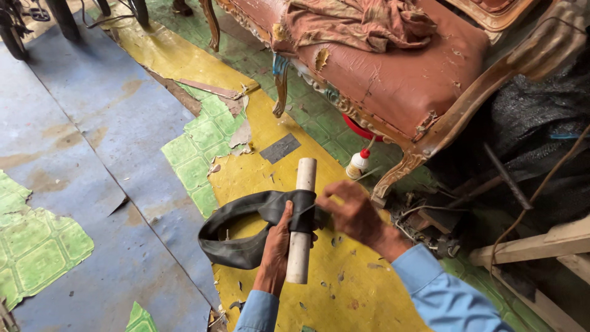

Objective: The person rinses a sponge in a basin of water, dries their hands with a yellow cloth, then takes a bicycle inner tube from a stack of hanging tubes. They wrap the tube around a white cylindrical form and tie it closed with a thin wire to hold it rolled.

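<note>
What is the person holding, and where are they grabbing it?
The left hand holds a pale pipe around its middle, pinning the black rubber tube draped over it. The right hand pinches the rubber at the pipe.

- Hiding part of the white pipe (pixel 301 227) under the wrapped black inner tube (pixel 246 230) and behind the left hand (pixel 276 249).
- Blurring at the right hand (pixel 350 212), fingertips too smeared to read against the tube.
- Running off the near edge: both blue sleeves (pixel 442 295).
- Running off the far edge: the worn red chair (pixel 393 74) and dark wheels (pixel 12 31) at far left.
- Lying half concealed beneath the chair: a red ring (pixel 359 130).
- Staying too small to tell: the clutter (pixel 424 227) near the chair leg.
</note>
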### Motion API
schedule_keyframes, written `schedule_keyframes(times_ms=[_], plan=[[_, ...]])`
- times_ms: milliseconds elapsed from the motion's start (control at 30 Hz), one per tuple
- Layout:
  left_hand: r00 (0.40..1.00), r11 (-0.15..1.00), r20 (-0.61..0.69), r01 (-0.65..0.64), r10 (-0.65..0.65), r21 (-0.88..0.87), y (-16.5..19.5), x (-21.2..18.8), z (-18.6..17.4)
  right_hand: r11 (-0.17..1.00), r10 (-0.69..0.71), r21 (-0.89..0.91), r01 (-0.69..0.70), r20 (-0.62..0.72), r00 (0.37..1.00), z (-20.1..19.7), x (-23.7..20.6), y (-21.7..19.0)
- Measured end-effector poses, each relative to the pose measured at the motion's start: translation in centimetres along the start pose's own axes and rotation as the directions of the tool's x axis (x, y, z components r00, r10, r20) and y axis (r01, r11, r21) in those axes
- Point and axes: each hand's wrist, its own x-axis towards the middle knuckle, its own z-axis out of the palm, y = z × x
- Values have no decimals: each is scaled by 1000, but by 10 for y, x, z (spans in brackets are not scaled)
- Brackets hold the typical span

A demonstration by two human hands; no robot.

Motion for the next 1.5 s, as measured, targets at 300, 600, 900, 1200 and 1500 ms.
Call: schedule_keyframes(times_ms=[300, 600, 900, 1200, 1500], plan=[[998, 995, 16, 55, -54, -84, -1, 5, -5, 1000, -3, -18, 3, -10, 1000, -1, 0, 1], [988, 975, 143, 94, -66, -203, 1, 8, -7, 1000, -20, 17, 21, -32, 999, 2, -1, 1], [991, 963, 121, 87, -58, -255, -6, 10, -14, 988, -38, 144, 47, -60, 997, 0, 3, -6], [900, 845, 362, 379, -242, -378, -10, 22, -27, 976, -112, 179, 121, -62, 992, 3, -1, -3], [935, 859, 319, 285, -153, -424, -17, 23, -34, 973, -112, 192, 124, -74, 991, 3, -1, -1]])
